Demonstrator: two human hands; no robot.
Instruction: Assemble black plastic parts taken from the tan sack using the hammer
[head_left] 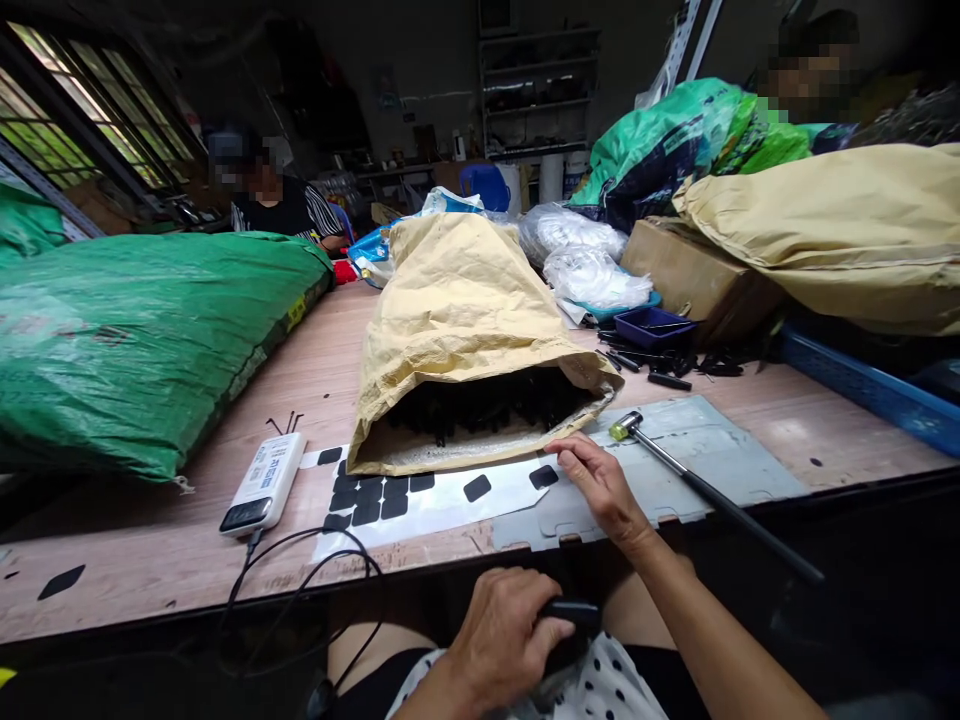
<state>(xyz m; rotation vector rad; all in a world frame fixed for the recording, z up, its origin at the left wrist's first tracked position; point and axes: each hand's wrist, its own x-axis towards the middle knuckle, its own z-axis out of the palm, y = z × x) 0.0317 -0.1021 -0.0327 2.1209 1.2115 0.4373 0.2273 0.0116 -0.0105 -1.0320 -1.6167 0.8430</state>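
Over the lap, my left hand (pixel 506 625) is wrapped round a black handle-like part (pixel 571 612). My right hand (pixel 600 492) is at the table's front edge, its fingers bent together near the mouth of a tan paper sack (pixel 465 300); whether anything is between those fingertips is hidden. Many small black parts (pixel 487 405) lie inside the open sack. Beneath its lip is a white sheet (pixel 442 505) with black rounded-square pads (pixel 367 492). A small hammer (pixel 697 480) rests on a grey sheet (pixel 731 440) to the right of my right hand.
A white power bank (pixel 264 482) with a black cable stands left of the sheet. Large green sack (pixel 142 340) lies at left. Purple tray (pixel 654 326), loose black parts, cardboard box (pixel 694 270), blue crate (pixel 870 385) and another tan sack (pixel 840 230) are at right. Two people sit farther back.
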